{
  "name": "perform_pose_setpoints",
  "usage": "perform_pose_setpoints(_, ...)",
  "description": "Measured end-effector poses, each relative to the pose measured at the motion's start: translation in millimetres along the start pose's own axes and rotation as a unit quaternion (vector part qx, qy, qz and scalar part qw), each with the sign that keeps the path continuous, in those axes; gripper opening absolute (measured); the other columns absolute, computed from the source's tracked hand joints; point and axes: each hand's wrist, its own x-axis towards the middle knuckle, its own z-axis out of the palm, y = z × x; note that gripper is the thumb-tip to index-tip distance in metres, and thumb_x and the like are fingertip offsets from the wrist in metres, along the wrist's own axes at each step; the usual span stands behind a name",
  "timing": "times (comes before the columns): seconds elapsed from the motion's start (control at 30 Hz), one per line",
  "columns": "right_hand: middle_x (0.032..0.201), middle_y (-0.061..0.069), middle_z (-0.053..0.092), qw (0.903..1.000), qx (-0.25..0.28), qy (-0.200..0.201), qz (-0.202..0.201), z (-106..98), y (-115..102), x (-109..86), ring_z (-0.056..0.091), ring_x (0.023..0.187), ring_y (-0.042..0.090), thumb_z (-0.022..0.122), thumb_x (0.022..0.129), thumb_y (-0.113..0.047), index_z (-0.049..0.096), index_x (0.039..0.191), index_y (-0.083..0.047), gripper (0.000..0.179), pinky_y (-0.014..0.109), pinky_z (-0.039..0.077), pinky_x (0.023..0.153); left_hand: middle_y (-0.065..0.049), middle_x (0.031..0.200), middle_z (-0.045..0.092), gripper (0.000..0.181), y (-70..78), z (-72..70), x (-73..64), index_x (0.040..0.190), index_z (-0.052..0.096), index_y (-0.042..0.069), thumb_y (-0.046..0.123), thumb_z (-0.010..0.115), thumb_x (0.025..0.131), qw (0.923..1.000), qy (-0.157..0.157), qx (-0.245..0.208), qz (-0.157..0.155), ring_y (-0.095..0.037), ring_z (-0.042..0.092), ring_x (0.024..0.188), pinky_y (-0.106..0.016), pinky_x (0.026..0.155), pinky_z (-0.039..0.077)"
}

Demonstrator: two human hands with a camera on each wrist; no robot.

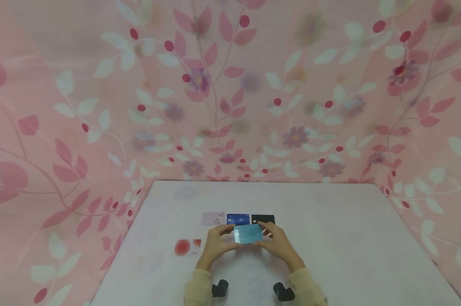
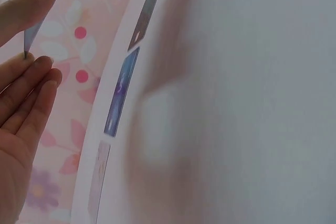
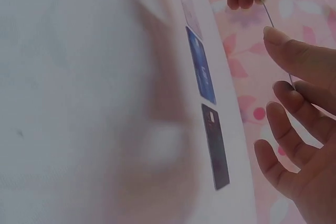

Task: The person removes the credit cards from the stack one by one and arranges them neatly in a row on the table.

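Note:
Both hands hold a light blue plastic card up between them, above the white table. My left hand pinches its left end between thumb and fingers, and my right hand pinches the right end. In the left wrist view the blue card shows nearly edge-on, the left thumb along its face. The right wrist view shows the card as a thin line, with the right hand gripping it by thumb and index finger; the other fingers are spread loosely.
Beyond the hands a pale pink card, a blue VIP card and a black card lie in a row on the white table. A white card with a red circle lies left of the left hand. Pink floral cloth surrounds the table.

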Motion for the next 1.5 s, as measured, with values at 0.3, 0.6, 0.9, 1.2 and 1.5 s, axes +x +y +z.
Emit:
perform_pose_setpoints(0.3, 0.106, 0.015, 0.062, 0.9998, -0.013, -0.001, 0.016, -21.4, 11.8, -3.4, 0.06, 0.088, 0.028, 0.08, 0.072, -0.009, 0.054, 0.126, 0.007, 0.062, 0.041, 0.054, 0.073, -0.014, 0.104, 0.069, 0.055, 0.2, 23.4, 13.9, 0.11, 0.066, -0.003, 0.017, 0.087, 0.063, 0.9992, -0.002, 0.032, 0.022, -0.031, 0.065, 0.093, -0.037, 0.084, 0.054)
perform_pose_setpoints(0.6, 0.106, 0.015, 0.061, 0.9995, -0.027, 0.014, 0.007, -43.4, 26.2, -8.6, 0.06, 0.085, 0.027, 0.08, 0.072, -0.009, 0.054, 0.125, 0.006, 0.061, 0.04, 0.054, 0.07, -0.015, 0.102, 0.069, 0.055, 5.1, 49.6, 26.6, 0.11, 0.065, -0.005, 0.015, 0.087, 0.063, 0.9991, -0.007, 0.022, 0.036, -0.028, 0.065, 0.093, -0.039, 0.083, 0.055)
perform_pose_setpoints(0.9, 0.106, 0.016, 0.06, 0.9983, -0.047, 0.03, 0.016, -64.3, 40.2, -16.1, 0.06, 0.085, 0.03, 0.079, 0.073, -0.009, 0.053, 0.126, 0.005, 0.061, 0.044, 0.054, 0.069, -0.018, 0.1, 0.068, 0.056, 13.0, 74.9, 41.2, 0.111, 0.062, -0.011, 0.009, 0.086, 0.064, 0.9981, -0.022, 0.007, 0.057, -0.028, 0.066, 0.09, -0.037, 0.081, 0.056)
perform_pose_setpoints(1.2, 0.104, 0.019, 0.061, 0.9972, -0.059, 0.046, 0.002, -84.3, 60.4, -22.2, 0.06, 0.083, 0.032, 0.079, 0.073, -0.008, 0.053, 0.125, 0.008, 0.061, 0.045, 0.054, 0.067, -0.013, 0.104, 0.069, 0.054, 16.6, 99.5, 59.5, 0.112, 0.064, -0.004, 0.012, 0.085, 0.066, 0.9965, -0.058, 0.042, 0.044, -0.02, 0.066, 0.094, -0.023, 0.084, 0.053)
perform_pose_setpoints(1.5, 0.107, 0.023, 0.059, 0.9973, -0.058, 0.041, 0.017, -101.1, 78.8, -21.1, 0.06, 0.085, 0.036, 0.078, 0.074, -0.009, 0.051, 0.126, 0.008, 0.06, 0.047, 0.053, 0.068, -0.013, 0.102, 0.069, 0.051, 17.9, 119.0, 76.9, 0.11, 0.065, -0.004, 0.013, 0.085, 0.066, 0.9927, -0.071, 0.07, 0.068, -0.023, 0.066, 0.093, -0.024, 0.082, 0.053)
